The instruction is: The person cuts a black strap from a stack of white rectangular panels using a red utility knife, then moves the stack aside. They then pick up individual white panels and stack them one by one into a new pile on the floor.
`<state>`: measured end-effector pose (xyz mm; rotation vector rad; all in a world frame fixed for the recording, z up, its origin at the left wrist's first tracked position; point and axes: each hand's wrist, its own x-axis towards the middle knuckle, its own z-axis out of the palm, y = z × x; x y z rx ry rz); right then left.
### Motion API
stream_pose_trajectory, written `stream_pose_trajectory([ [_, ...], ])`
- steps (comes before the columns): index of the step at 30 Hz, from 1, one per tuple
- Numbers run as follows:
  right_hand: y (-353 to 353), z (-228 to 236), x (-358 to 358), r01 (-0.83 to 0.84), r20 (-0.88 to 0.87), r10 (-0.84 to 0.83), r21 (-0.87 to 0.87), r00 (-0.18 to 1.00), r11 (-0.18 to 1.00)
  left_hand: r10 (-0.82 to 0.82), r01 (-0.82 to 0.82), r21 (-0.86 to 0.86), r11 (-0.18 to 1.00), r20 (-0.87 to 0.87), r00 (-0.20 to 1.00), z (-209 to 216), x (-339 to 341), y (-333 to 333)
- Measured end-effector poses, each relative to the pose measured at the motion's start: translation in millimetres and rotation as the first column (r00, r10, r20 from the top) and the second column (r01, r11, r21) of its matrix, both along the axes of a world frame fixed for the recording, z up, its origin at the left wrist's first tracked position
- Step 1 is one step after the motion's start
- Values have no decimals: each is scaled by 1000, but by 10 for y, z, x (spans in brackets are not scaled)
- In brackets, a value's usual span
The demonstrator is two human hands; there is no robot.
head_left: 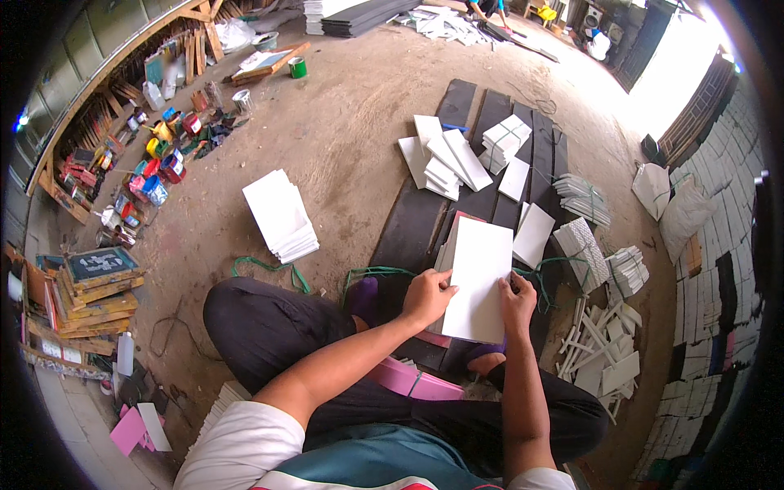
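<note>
Workshop with a bare dirt floor, daylight flooding in from a doorway at 1 o'clock. I sit cross-legged on the ground, dark trousers, knees spread.

Dark boards lie side by side on the floor straight ahead, running toward 12 o'clock. On them: loose white sheets and small bundled stacks.

Both hands are on one white rectangular panel, held upright-ish in front of me, just above the near end of the boards. Left hand clamps the panel's left edge, fingers curled round it, thumb on the face. Right hand pinches the right edge low down, fingers closed on it. More flat pieces seem to sit behind the panel; hard to tell how many.

Pink flat pieces rest against my shin, below the panel.

At 10 o'clock, apart from me, a neat stack of white sheets on the dirt. Green strapping trails just near of it.

At 3 to 4 o'clock, a heap of white offcuts and patterned tile bundles.

At 9 to 10 o'clock, paint cans in many colours along a wooden rack. At 8 o'clock, stacked wooden frames.
</note>
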<state>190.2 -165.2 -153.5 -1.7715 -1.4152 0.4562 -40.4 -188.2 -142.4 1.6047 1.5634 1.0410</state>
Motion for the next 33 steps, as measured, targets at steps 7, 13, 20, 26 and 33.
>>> stream_pose_trajectory([
  [7, 68, 502, -210, 104, 230, -90, -46, 969, 994, 59, -58, -19, 998, 52, 997, -67, -172, 101],
  [13, 486, 1086, -926, 3, 358, -18, 41, 934, 999, 284, -265, -123, 956, 181, 941, -151, -895, 507],
  [20, 1001, 801, -2225, -396, 312, 363, 48, 878, 917, 737, -695, -246, 676, 242, 631, -476, -2102, 872],
  [26, 1306, -283, -3375, -670, -40, 709, -367, 705, 646, 919, -883, -414, 221, -213, 330, -1024, -2953, 759],
  [33, 1156, -1112, -4310, -808, -255, 789, -378, 559, 451, 890, -935, -345, 81, -397, 224, -940, -3259, 589],
])
